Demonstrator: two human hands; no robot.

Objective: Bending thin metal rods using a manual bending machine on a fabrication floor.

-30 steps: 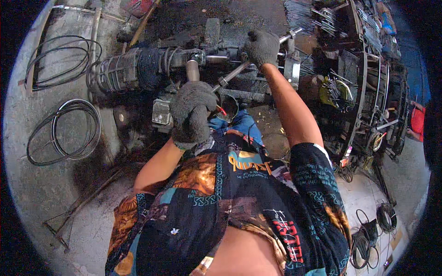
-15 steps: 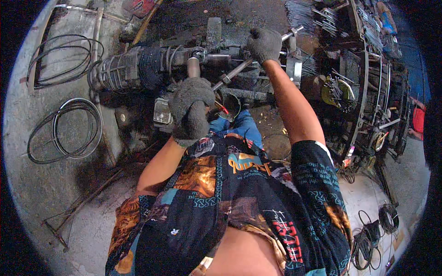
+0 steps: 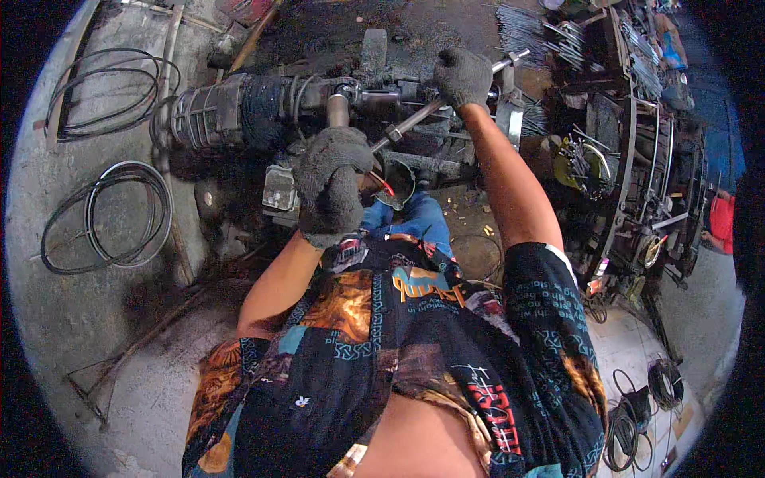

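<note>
My left hand (image 3: 333, 187), in a dark grey knitted glove, is closed round a thick metal lever handle (image 3: 339, 110) that rises to a joint on the machine. My right hand (image 3: 464, 78), gloved alike, wraps round a long steel bar (image 3: 414, 119). That bar slants from beside my left hand up to the right, its far end sticking out past my right fist. Behind both hands lies a dark, greasy machine (image 3: 378, 99) with a ribbed motor (image 3: 209, 115) at its left. A dark round cup (image 3: 398, 182) with something red at its edge sits below the bar.
Coiled cables (image 3: 107, 215) lie on the concrete at left. On the right, a yellow-green basin (image 3: 575, 169) holds metal pieces beside a metal rack (image 3: 625, 159). Bundles of thin rods (image 3: 522, 36) lie at the far right. More black cable (image 3: 625, 430) is at the lower right.
My right hand and the bar have shifted very slightly to the right in the view. Both hands keep their grips, and the whole view has tilted a little.
</note>
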